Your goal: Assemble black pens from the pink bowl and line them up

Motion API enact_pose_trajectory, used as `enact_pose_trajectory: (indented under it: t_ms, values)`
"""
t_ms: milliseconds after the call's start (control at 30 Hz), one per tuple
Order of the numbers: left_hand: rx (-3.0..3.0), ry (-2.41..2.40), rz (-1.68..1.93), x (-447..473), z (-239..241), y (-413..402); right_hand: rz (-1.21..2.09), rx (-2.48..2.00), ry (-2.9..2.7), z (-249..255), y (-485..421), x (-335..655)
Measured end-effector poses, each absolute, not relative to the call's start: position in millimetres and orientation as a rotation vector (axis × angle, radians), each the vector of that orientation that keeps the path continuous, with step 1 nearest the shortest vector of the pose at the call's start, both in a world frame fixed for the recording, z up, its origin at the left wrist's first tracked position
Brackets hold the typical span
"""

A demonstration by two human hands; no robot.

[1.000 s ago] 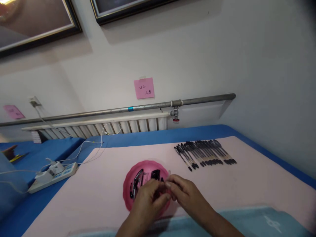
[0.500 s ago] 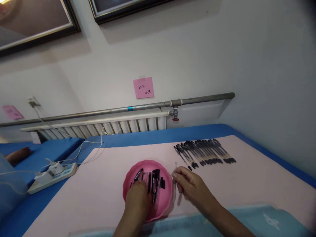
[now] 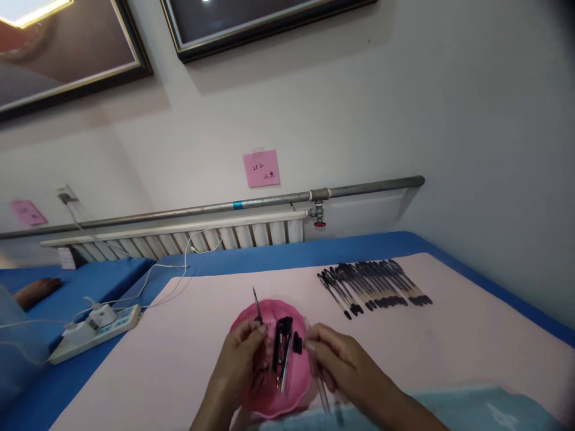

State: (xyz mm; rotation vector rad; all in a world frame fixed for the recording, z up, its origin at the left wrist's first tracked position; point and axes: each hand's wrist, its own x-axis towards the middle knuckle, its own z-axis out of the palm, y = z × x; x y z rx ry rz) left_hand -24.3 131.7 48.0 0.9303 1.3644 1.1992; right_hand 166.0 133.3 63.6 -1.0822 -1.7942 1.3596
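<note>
My left hand (image 3: 240, 353) pinches a slim pen refill (image 3: 256, 303), its dark pointed tip upward, over the left side of a scalloped pink dish (image 3: 299, 383). Beyond the dish's right rim, my right hand (image 3: 344, 359) is closed on a clear pen barrel (image 3: 323, 395) that slants down toward me. Inside the dish lie loose black and clear pen parts (image 3: 282, 347) and small black caps (image 3: 297, 343). My left fingers cover some of the parts. Farther right, many capped black pens (image 3: 371, 286) lie side by side in a slanting row.
A pink sheet (image 3: 197, 323) covers the blue table (image 3: 359, 242). At the left is a white power strip (image 3: 117, 323) with plugs and trailing cables. Another person's hand (image 3: 40, 291) rests on the neighbouring blue table. Light-blue cloth (image 3: 449, 407) lies along the near edge.
My left hand has risen from inside the dish and now holds a refill. In my right hand, the clear barrel has swung from pointing up to slanting down toward me.
</note>
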Motion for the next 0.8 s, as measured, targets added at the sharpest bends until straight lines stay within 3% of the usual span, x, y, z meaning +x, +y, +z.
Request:
enact_pose_trajectory:
  t_ms: [200,800]
  values:
    - [0.473,0.997,1.412,-19.8,58.9,128.4,1.246,-0.978,-2.184,60.1,124.6,158.7]
    - [0.440,0.939,1.394,-3.0,62.2,122.8,1.168,-1.073,-2.175,50.3,126.0,157.6]
